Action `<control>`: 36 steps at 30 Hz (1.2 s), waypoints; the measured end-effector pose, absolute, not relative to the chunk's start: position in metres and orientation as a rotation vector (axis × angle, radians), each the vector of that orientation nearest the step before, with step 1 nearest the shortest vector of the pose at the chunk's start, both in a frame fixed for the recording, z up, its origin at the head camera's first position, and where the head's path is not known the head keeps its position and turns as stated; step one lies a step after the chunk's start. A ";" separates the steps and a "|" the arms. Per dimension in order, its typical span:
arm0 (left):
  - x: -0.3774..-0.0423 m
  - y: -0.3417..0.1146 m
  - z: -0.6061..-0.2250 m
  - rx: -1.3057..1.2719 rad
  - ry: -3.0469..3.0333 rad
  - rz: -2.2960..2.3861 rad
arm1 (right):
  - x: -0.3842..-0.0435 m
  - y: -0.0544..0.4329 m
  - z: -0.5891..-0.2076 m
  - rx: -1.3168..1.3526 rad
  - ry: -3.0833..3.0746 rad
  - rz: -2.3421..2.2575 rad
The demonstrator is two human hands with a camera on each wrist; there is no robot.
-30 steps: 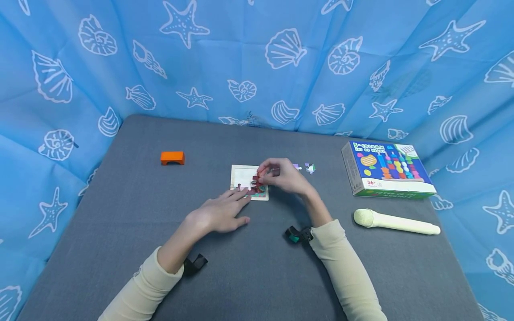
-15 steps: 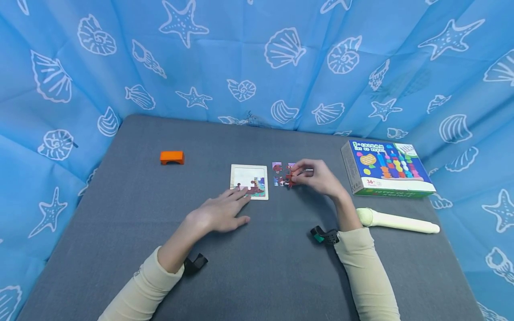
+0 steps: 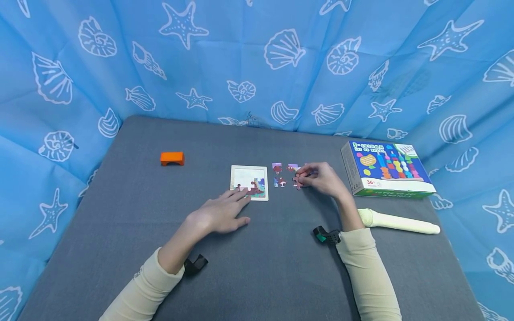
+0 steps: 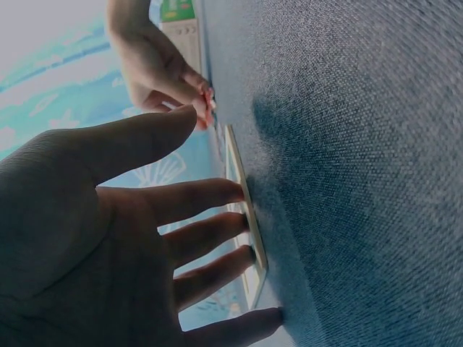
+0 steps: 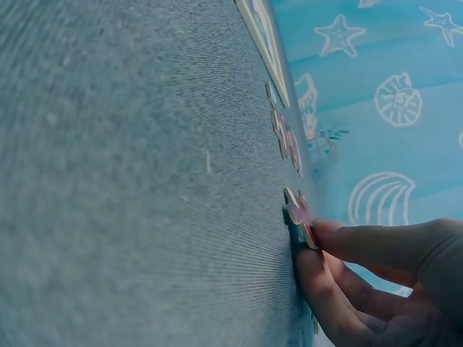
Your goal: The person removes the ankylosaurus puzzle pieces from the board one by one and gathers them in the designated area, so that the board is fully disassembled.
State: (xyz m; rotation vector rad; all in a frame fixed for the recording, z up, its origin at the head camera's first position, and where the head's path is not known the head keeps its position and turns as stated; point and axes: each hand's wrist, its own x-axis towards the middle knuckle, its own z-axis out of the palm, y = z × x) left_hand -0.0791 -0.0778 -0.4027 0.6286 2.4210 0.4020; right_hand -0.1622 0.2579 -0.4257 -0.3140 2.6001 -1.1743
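With fingers extended, my left hand [image 3: 220, 212] rests its fingertips on the lower left edge of a small square jigsaw puzzle tray [image 3: 249, 167]. Pieces fill the tray's bottom and right side; the remaining visible base is white. My right hand [image 3: 322, 179] pinches a reddish-brown puzzle piece [image 3: 298, 181] between thumb and forefinger, right of the tray. In the right wrist view the held puzzle piece [image 5: 297, 210] is tilted close to the tabletop. Loose pieces [image 3: 277, 168] lie between tray and right hand, which partly hides others. The left wrist view shows straight fingers at the tray's rim [image 4: 249, 217].
An orange arch block [image 3: 172, 158] stands at the left on the grey table [image 3: 257, 267]. To the right are a boxed bead toy [image 3: 387, 168] and a pale microphone [image 3: 401, 222]. A blue shell-print curtain [image 3: 249, 58] hangs behind.
My right hand has moved right, from above the tray to the loose pieces, with the reddish-brown puzzle piece pinched in it. My left hand has stayed on the tray.
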 end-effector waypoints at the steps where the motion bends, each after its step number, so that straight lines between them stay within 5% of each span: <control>1: -0.079 -0.078 -0.403 0.629 2.422 0.403 | -0.163 0.258 -0.427 -0.315 2.603 -1.170; 15: -0.079 -0.078 -0.404 0.636 2.430 0.407 | -0.162 0.254 -0.422 -0.345 2.598 -1.228; 36: -0.079 -0.078 -0.403 0.628 2.431 0.393 | -0.164 0.184 -0.427 -0.595 2.379 -1.299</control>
